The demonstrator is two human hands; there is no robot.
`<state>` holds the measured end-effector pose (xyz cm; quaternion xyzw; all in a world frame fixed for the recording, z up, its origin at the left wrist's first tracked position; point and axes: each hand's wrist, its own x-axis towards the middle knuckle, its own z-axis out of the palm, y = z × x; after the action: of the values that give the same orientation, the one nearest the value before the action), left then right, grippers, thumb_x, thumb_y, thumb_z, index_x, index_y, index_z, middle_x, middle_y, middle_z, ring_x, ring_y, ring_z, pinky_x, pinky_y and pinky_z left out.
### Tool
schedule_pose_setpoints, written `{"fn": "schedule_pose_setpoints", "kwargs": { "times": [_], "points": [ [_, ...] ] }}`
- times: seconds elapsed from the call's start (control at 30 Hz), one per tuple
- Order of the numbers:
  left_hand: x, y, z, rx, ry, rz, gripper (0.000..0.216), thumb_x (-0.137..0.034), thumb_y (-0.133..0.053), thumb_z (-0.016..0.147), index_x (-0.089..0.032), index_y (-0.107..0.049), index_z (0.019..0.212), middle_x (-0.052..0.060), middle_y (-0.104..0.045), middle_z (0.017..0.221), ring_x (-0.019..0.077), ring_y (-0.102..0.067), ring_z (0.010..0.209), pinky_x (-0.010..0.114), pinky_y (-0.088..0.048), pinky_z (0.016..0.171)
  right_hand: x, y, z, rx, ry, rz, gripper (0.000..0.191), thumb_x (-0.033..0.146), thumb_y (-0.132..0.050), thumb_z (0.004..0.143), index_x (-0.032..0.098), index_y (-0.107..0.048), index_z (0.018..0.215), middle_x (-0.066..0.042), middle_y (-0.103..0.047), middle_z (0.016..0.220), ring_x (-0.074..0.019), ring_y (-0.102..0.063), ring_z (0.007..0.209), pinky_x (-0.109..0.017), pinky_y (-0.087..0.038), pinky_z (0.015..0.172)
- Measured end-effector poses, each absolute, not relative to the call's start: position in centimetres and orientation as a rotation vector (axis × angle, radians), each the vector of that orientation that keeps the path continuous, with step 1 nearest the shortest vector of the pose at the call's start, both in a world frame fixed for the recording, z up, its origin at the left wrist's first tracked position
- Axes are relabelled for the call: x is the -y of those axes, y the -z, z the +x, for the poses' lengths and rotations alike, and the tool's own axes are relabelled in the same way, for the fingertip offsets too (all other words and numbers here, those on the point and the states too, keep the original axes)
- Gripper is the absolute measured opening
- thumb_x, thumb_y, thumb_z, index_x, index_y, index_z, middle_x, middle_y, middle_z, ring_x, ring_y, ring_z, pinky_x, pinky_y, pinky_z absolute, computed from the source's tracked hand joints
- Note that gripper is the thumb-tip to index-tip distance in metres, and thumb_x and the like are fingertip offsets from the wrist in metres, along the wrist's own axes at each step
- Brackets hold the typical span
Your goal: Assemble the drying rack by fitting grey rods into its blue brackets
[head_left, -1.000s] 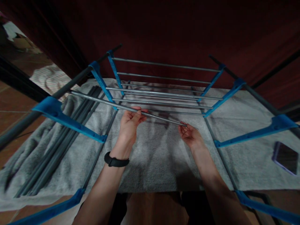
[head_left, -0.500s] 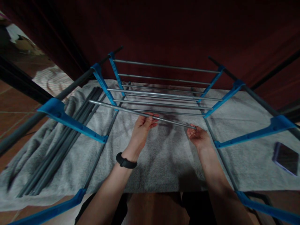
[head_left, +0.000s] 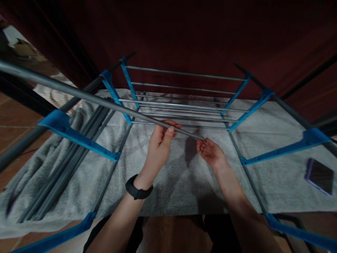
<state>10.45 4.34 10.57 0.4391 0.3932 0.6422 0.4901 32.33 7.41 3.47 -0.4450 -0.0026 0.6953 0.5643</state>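
Observation:
A long grey metal rod slants across the view from the upper left down to the middle. My left hand is closed around it, thumb on top, with a black band on the wrist. At the rod's lower right end is my right hand, palm partly up, fingers curled and pinching the tip. Behind the hands stands a rack frame whose blue plastic brackets carry several thin cross rods. The nearer blue bracket on the left and its match on the right have no rod between them.
Several loose grey tubes lie on a grey towel at the left. A phone rests on the towel at the right. Dark red curtain hangs behind the rack. Side poles run along both edges.
The rod's left end has swung up and toward me, now reaching the left edge of view. My right hand has moved slightly left and up with the tip.

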Motion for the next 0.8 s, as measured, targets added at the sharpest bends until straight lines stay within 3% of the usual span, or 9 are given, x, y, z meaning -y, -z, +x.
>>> {"fn": "schedule_pose_setpoints", "kwargs": {
  "times": [0.4, 0.6, 0.8],
  "points": [
    [-3.4, -8.6, 12.3, -0.936, -1.483, 1.154, 0.034, -0.043, -0.071, 0.094, -0.026, -0.068, 0.124, 0.007, -0.075, 0.113, 0.0277, -0.066, 0.120, 0.043, -0.045, 0.114, -5.6, -3.6, 28.9, 0.288, -1.970, -0.894, 0.023, 0.032, -0.047, 0.104, 0.021, -0.067, 0.097, -0.006, -0.078, 0.093, -0.0131, -0.074, 0.079, -0.026, -0.061, 0.073],
    [-3.7, -10.3, 9.9, -1.006, -1.636, 1.300, 0.049, -0.055, -0.062, 0.098, -0.030, -0.056, 0.140, 0.006, -0.072, 0.110, 0.0277, -0.066, 0.119, 0.043, -0.047, 0.110, -5.6, -3.6, 29.3, 0.346, -2.031, -0.924, 0.017, 0.026, -0.054, 0.100, 0.021, -0.063, 0.086, -0.006, -0.077, 0.087, -0.0139, -0.073, 0.075, -0.026, -0.061, 0.070],
    [-4.1, -11.2, 8.0, -1.117, -1.738, 1.467, 0.046, -0.049, -0.062, 0.099, -0.026, -0.059, 0.139, 0.004, -0.068, 0.095, 0.0258, -0.065, 0.108, 0.040, -0.047, 0.107, -6.4, -3.5, 30.0, 0.229, -1.843, -1.008, 0.017, 0.015, -0.051, 0.097, 0.023, -0.065, 0.090, -0.002, -0.076, 0.086, -0.0117, -0.072, 0.075, -0.023, -0.060, 0.070]
  ]
}}
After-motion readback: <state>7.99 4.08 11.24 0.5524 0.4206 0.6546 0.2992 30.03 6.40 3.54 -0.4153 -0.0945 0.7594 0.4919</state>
